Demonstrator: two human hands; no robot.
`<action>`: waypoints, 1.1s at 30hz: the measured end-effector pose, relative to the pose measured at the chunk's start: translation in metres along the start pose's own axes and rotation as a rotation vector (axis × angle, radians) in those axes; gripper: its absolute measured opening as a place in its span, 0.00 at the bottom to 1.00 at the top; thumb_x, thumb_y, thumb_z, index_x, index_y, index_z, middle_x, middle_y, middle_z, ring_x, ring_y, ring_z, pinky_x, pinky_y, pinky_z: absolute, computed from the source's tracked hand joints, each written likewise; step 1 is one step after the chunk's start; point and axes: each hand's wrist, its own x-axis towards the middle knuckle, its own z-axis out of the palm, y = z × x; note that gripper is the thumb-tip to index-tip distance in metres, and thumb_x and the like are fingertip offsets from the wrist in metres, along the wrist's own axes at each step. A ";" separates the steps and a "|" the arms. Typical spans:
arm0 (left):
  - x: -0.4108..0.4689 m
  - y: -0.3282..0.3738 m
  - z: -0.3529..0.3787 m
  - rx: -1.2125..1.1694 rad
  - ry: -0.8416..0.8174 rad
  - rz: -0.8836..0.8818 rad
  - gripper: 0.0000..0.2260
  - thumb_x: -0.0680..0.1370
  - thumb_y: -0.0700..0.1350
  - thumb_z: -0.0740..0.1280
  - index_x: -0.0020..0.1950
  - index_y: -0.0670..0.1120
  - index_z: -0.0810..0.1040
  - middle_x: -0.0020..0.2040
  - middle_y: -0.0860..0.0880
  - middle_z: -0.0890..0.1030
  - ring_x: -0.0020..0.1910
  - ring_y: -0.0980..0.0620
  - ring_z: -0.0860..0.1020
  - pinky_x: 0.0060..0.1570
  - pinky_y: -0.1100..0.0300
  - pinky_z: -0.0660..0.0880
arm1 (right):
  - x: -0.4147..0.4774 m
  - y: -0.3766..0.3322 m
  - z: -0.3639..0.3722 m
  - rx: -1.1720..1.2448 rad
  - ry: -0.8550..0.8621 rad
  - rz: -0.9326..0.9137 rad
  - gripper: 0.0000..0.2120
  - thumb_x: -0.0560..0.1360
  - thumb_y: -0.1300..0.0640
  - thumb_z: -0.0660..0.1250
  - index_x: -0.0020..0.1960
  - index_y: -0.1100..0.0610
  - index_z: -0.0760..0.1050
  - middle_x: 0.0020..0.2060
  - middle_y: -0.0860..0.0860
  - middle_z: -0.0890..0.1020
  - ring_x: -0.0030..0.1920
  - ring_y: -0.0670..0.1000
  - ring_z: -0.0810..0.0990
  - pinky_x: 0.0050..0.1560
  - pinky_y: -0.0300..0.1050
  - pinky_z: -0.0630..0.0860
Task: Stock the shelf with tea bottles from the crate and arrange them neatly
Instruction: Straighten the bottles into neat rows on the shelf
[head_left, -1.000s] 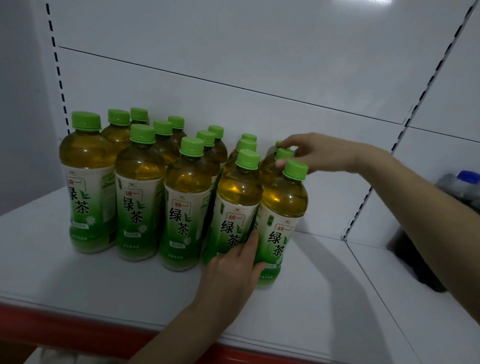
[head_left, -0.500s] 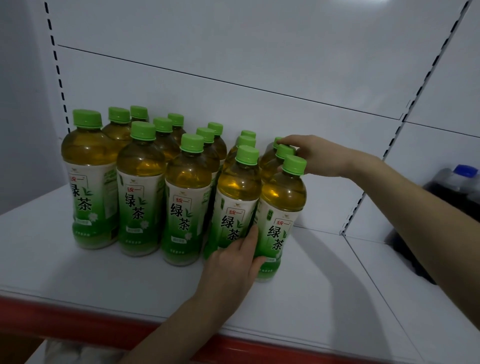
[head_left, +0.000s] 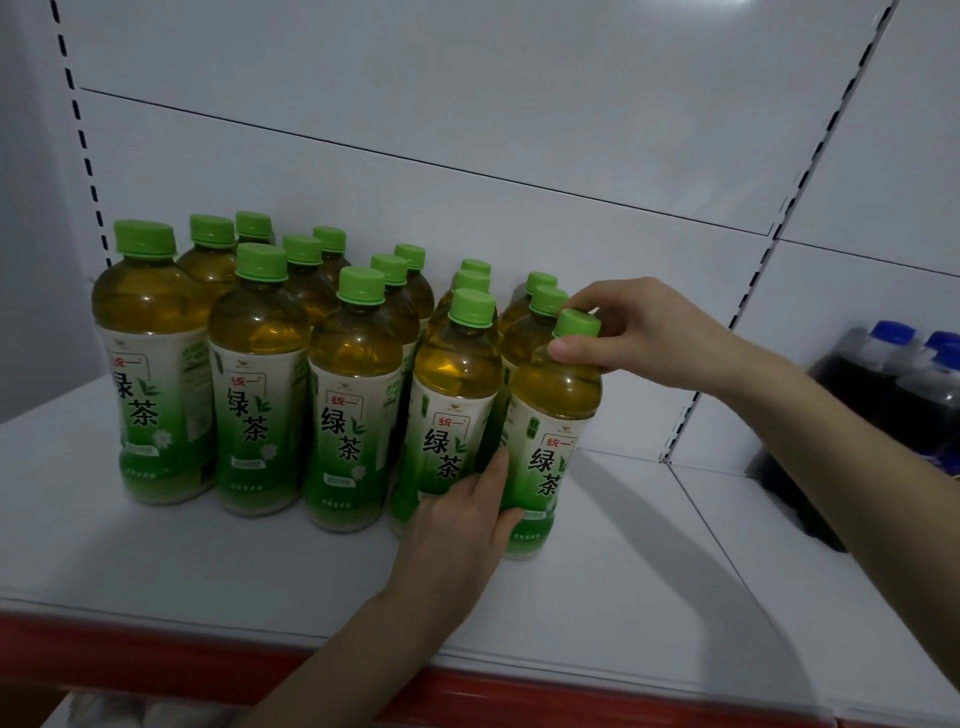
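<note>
Nearest us, past the red edge (head_left: 156, 670) along the bottom of the frame, lies the white shelf (head_left: 623, 582). Our left hand (head_left: 462, 525) rests low in the centre, forefinger laid straight up the gap between the last two front bottles and thumb spread onto the foot of the end bottle (head_left: 550, 436); its other fingers are hidden. Just right of centre our right hand (head_left: 644, 332) pinches that bottle at its green cap (head_left: 576, 323), thumb under the rim and fingers behind. We judge this a straightening step: we should steady the foot with the left and turn and nudge from the top with the right, until the label faces front and the bottle lines up with its row, pushing gently so the neighbours do not topple. The tea bottles (head_left: 260, 364) stand upright in five files running back from centre left, amber tea above green and white labels. Behind rises the pale back panel (head_left: 519, 104); dark bottles (head_left: 893, 384) with blue caps sit at the right edge.
</note>
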 end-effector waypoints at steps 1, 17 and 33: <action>0.000 0.001 0.000 0.004 -0.001 0.000 0.25 0.66 0.51 0.67 0.59 0.42 0.69 0.30 0.48 0.82 0.26 0.54 0.80 0.21 0.62 0.75 | 0.000 0.001 0.001 0.006 0.012 0.009 0.17 0.67 0.48 0.72 0.51 0.56 0.77 0.38 0.57 0.82 0.38 0.54 0.81 0.46 0.51 0.79; 0.005 -0.002 -0.001 0.149 -0.035 -0.050 0.32 0.55 0.51 0.81 0.53 0.36 0.80 0.26 0.48 0.80 0.21 0.54 0.77 0.18 0.63 0.72 | 0.001 0.003 0.001 0.267 -0.017 0.068 0.13 0.70 0.49 0.69 0.50 0.55 0.76 0.36 0.49 0.81 0.37 0.45 0.81 0.42 0.37 0.80; 0.008 0.002 -0.001 0.189 -0.076 -0.094 0.37 0.54 0.58 0.79 0.56 0.38 0.79 0.26 0.50 0.81 0.21 0.57 0.77 0.18 0.64 0.72 | 0.053 0.045 0.016 0.291 -0.105 0.005 0.13 0.73 0.63 0.67 0.56 0.54 0.74 0.44 0.47 0.77 0.44 0.42 0.77 0.39 0.36 0.78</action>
